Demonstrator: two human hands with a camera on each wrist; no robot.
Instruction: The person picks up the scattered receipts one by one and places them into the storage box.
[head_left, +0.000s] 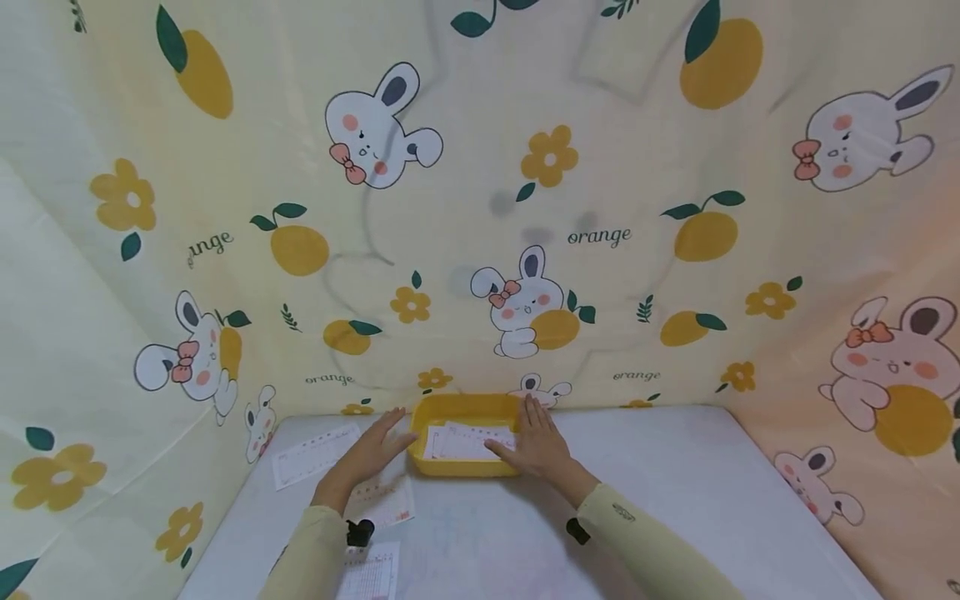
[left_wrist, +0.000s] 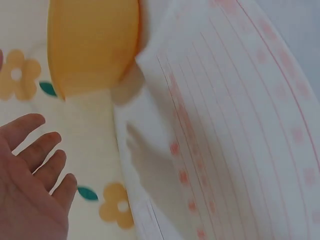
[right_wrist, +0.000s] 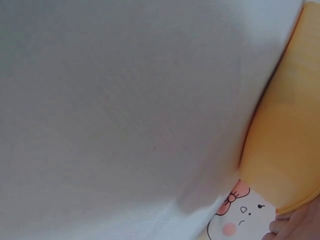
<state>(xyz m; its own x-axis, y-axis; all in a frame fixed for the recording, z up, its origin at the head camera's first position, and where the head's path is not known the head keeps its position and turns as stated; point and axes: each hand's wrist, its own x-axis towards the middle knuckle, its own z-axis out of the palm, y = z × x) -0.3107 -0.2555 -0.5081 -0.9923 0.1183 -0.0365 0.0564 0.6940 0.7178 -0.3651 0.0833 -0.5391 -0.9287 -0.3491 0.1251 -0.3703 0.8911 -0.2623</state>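
- Left hand (head_left: 372, 454): fingers straight and slightly spread, lying flat on the table (head_left: 712, 492) against the left side of the yellow tray (head_left: 459, 410). It grips nothing.
- Right hand (head_left: 534, 446): fingers straight, laid over the right edge of the tray, fingertips reaching toward the back rim. Thumb lies near the papers in the tray (head_left: 468, 440). It grips nothing.
- Tray position: at the far middle of the table, close against the printed curtain (head_left: 480, 208), between the two hands.
- Left wrist view adds: the palm and four relaxed fingers of the left hand (left_wrist: 30, 180), the tray's outer wall (left_wrist: 92, 42) seen close, and a ruled sheet (left_wrist: 235, 130) with pink lines and small pink marks lying just beside the tray. The head view shows this print only faintly.
- Right wrist view adds little: mostly bare table surface (right_wrist: 125, 110), the tray's side (right_wrist: 285, 145), and a sliver of fingers at the lower right corner; the hand's shape cannot be told from it.
- Surroundings, head view: three loose sheets (head_left: 315, 454) lie left of and beneath the left forearm. The forearm covers part of the middle one.
- Both sleeves are pale yellow, each wrist bearing a small dark device (head_left: 360, 532).
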